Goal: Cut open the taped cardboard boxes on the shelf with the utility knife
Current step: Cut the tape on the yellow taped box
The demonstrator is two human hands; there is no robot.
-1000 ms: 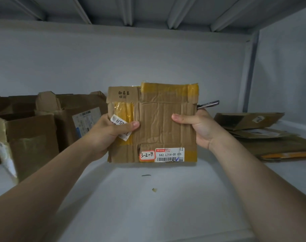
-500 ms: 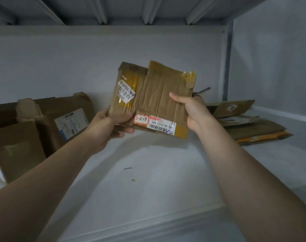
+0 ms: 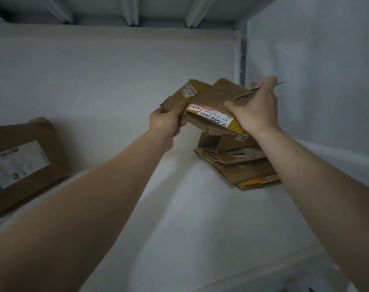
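My left grip (image 3: pixel 165 121) pinches the box (image 3: pixel 213 100), my right grip (image 3: pixel 255 110) juggles its edge plus the utility knife (image 3: pixel 245 94), so one slip could nick me.

Storeroom: grey metal shelf (image 3: pixel 200 218) holding labelled cardboard boxes (image 3: pixel 23 163)
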